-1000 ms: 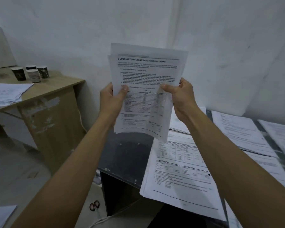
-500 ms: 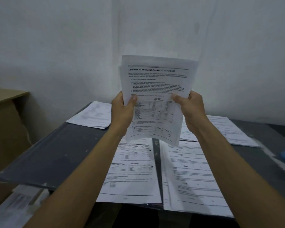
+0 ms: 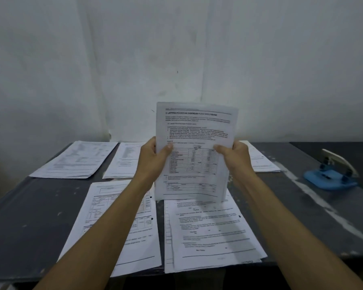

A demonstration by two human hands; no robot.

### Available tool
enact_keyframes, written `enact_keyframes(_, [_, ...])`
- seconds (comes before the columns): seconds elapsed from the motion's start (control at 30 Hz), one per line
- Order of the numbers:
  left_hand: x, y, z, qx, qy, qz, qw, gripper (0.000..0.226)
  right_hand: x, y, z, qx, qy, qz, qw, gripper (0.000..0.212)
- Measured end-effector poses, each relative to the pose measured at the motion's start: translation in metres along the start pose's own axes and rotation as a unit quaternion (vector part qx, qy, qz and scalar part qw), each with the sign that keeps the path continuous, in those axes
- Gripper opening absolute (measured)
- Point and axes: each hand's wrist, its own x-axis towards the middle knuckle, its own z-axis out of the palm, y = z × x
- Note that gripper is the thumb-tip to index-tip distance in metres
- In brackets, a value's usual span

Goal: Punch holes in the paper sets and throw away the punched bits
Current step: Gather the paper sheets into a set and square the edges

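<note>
Both hands' grip pinches paper set (image 3: 194, 151) upright.

Dim, cool, even light with soft shadows; print on the held paper set (image 3: 194, 151) is blurred, wide-angle bending beyond it toward the edges.

The top sheet of the held-up paper set (image 3: 194, 143) carries a bold heading, "LAPORAN KEUANGAN GABUNGAN PUSAT DAN CABANG", with a section number in front too blurred to read. Everything printed below it is illegible.
</note>
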Motion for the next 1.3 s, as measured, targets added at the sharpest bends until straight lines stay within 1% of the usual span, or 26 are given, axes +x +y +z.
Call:
enact_keyframes(0.07, [0.001, 0.003, 0.002, 0.000, 0.010, 0.017, 1.000, 0.028, 0.001, -0.003, 0.003, 0.000, 0.000, -0.007, 1.000, 0.021])
enact_keyframes(0.17, [0.008, 0.012, 0.003, 0.012, 0.030, 0.057, 0.998, 0.028, 0.004, -0.018, 0.003, 0.004, 0.003, -0.045, 0.999, 0.020])
enact_keyframes(0.27, [0.012, 0.014, 0.002, -0.006, 0.031, 0.057, 0.998, 0.032, 0.008, -0.025, -0.001, -0.005, 0.012, -0.063, 0.998, 0.017])
enact_keyframes(0.37, [0.008, 0.003, 0.003, -0.010, 0.020, 0.030, 0.999, 0.035, 0.006, -0.003, -0.003, -0.036, 0.030, -0.021, 0.999, 0.018])
enact_keyframes(0.43, [0.003, -0.007, 0.006, -0.011, 0.007, 0.017, 1.000, 0.032, 0.000, 0.015, -0.002, -0.024, 0.033, 0.017, 0.999, 0.020])
enact_keyframes(0.5, [0.000, -0.010, 0.009, -0.020, 0.006, 0.014, 1.000, 0.029, -0.003, 0.024, -0.001, -0.020, 0.034, 0.026, 0.999, 0.022])
enact_keyframes(0.6, [0.001, -0.009, 0.008, -0.020, 0.006, 0.016, 1.000, 0.025, -0.002, 0.028, -0.006, -0.033, 0.045, 0.027, 0.998, 0.027])
enact_keyframes(0.73, [0.001, -0.011, 0.003, -0.035, -0.005, 0.019, 0.999, 0.026, -0.012, 0.047, -0.014, 0.012, 0.079, 0.056, 0.995, 0.045])
enact_keyframes(0.83, [0.002, -0.013, 0.003, -0.038, -0.008, 0.021, 0.999, 0.031, -0.025, 0.063, -0.004, -0.003, 0.024, 0.072, 0.997, 0.043])
enact_keyframes(0.87, [0.003, -0.013, 0.003, -0.037, -0.008, 0.021, 0.999, 0.030, -0.027, 0.067, 0.000, -0.005, 0.019, 0.071, 0.997, 0.042])
enact_keyframes(0.97, [0.004, -0.013, 0.003, -0.041, -0.009, 0.020, 0.999, 0.028, -0.028, 0.068, 0.004, 0.008, 0.075, 0.064, 0.995, 0.045])
enact_keyframes(1.0, [0.005, -0.013, 0.002, -0.039, -0.009, 0.021, 0.999, 0.028, -0.027, 0.067, 0.003, 0.004, 0.071, 0.064, 0.995, 0.047])
enact_keyframes(1.07, [0.005, -0.014, 0.001, -0.036, -0.009, 0.023, 0.999, 0.030, -0.025, 0.067, 0.003, -0.007, 0.037, 0.067, 0.997, 0.048])
enact_keyframes(1.1, [0.006, -0.014, 0.001, -0.036, -0.009, 0.023, 0.999, 0.030, -0.024, 0.066, 0.002, -0.008, 0.037, 0.064, 0.997, 0.050])
enact_keyframes(1.2, [0.007, -0.014, 0.001, -0.033, -0.011, 0.021, 0.999, 0.030, -0.017, 0.055, -0.003, 0.000, 0.070, 0.038, 0.997, 0.061])
enact_keyframes(1.3, [0.012, -0.007, -0.001, -0.030, -0.004, 0.035, 0.999, 0.034, -0.012, 0.041, -0.004, -0.004, 0.061, 0.005, 0.998, 0.069])
